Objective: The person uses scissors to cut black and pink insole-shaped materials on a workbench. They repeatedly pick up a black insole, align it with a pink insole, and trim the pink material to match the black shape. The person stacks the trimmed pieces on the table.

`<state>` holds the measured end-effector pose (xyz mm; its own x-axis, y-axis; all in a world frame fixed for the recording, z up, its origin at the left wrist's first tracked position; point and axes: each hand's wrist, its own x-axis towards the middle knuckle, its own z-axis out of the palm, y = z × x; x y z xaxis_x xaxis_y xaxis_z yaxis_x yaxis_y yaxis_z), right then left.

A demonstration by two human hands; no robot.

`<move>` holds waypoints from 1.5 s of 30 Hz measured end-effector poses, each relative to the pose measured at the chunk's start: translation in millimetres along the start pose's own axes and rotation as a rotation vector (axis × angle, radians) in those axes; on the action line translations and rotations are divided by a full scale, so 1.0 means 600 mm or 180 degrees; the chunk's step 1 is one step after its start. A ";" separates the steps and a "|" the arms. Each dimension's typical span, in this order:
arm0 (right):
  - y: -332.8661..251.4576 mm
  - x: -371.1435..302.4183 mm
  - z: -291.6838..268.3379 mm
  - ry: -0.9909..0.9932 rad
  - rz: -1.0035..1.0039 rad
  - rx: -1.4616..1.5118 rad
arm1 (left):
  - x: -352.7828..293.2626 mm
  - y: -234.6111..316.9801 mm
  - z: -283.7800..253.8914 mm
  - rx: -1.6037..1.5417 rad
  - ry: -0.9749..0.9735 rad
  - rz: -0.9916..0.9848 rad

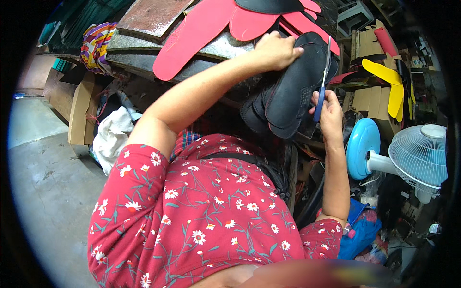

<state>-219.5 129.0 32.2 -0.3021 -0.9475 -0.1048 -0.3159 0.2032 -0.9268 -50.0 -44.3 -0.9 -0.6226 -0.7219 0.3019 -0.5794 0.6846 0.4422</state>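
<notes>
Dark shoe uppers [293, 91] held between left hand [274, 50] and scissor-gripping right hand [330, 109].

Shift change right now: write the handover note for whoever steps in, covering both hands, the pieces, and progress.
Left hand: presses down on the far end of the dark shoe upper pieces, a stack at the bench edge.
Right hand: fingers in the blue handles of the scissors, blades pointing up along the top piece's right edge.
Done: cannot tell how far the edge is trimmed.
Left: the trimming in hand. Red sole cutouts lie untouched behind.
</notes>
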 end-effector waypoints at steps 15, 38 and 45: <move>-0.009 -0.018 0.040 -0.0073 0.0051 0.0273 | 0.027 -0.008 -0.043 -0.2239 -0.0910 -0.1259; -0.023 0.015 -0.043 0.0107 -0.0301 0.0800 | -0.075 0.104 -0.131 -0.0068 -0.0754 0.0141; 0.012 0.048 -0.074 0.0192 0.0336 -0.0689 | -0.075 -0.001 -0.169 -0.1213 0.0292 -0.0154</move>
<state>-270.5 114.1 38.8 -0.3947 -0.9031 -0.1691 -0.4633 0.3546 -0.8122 32.0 -22.3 70.8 -0.5398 -0.7703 0.3395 -0.3594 0.5756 0.7345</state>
